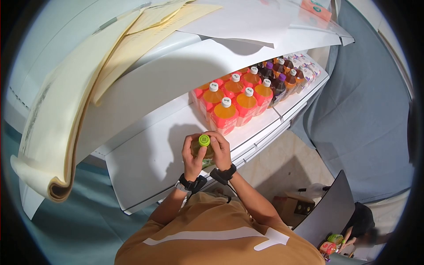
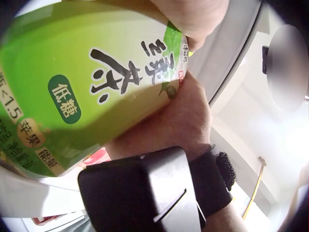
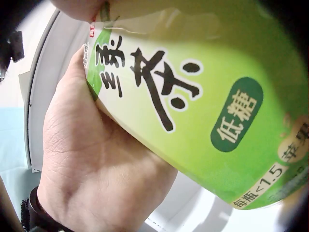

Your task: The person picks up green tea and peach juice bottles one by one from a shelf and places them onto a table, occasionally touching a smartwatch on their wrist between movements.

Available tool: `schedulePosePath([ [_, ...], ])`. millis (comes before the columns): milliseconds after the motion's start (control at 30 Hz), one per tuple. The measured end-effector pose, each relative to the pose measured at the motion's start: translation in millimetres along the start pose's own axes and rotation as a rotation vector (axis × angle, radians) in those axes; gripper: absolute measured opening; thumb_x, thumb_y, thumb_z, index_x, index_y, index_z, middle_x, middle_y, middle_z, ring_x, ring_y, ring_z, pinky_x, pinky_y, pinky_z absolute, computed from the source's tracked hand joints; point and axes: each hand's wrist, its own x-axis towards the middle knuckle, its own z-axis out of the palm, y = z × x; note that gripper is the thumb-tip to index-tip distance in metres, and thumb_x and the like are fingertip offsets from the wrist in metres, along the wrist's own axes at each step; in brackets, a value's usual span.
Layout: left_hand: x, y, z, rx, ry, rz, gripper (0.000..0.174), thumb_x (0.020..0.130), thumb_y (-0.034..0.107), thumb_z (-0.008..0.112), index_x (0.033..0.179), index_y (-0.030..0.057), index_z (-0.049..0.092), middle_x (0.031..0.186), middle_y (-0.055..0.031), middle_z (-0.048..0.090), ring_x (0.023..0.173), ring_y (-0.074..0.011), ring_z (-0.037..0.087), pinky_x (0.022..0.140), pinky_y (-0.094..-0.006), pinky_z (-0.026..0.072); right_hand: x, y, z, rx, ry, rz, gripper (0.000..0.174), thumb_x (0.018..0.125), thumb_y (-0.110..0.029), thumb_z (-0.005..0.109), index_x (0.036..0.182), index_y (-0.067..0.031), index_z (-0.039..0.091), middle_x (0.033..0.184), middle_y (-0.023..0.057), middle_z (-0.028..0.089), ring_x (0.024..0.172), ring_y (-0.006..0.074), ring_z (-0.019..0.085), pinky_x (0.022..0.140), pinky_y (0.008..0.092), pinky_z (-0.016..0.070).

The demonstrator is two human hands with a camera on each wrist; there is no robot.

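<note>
Both hands hold one green-capped bottle [image 1: 204, 140] upright over the front of the white shelf, seen from above. My left hand [image 1: 192, 158] grips its left side and my right hand [image 1: 221, 152] its right side, thumbs near the cap. In the left wrist view the green label [image 2: 111, 72] fills the upper left, with part of a hand [image 2: 164, 121] behind it. The right wrist view shows the green label [image 3: 193, 87] and my right palm [image 3: 96, 159] against the bottle. Most fingertips are hidden.
Rows of orange drinks [image 1: 224, 115] with white caps stand on the shelf [image 1: 137, 163], beside dark bottles [image 1: 279, 86] and white packs [image 1: 309, 66]. Curled papers [image 1: 57, 119] hang at the left. A cardboard box [image 1: 289, 211] and another person [image 1: 360, 223] are at lower right.
</note>
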Motion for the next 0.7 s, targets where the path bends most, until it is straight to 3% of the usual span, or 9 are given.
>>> schedulePosePath([
  [700, -8, 3, 11, 0.164, -0.003, 0.036, 0.046, 0.094, 0.031, 0.070, 0.122, -0.0021, 0.055, 0.115, -0.0108, 0.058, 0.108, -0.0202, 0.058, 0.094, -0.0333, 0.0465, -8, 4, -6, 0.100, 0.086, -0.012, 0.025, 0.104, -0.016, 0.050, 0.109, 0.0028, 0.066, 0.105, 0.0101, 0.068, 0.099, 0.0178, 0.062, 0.092, 0.0301, 0.0468],
])
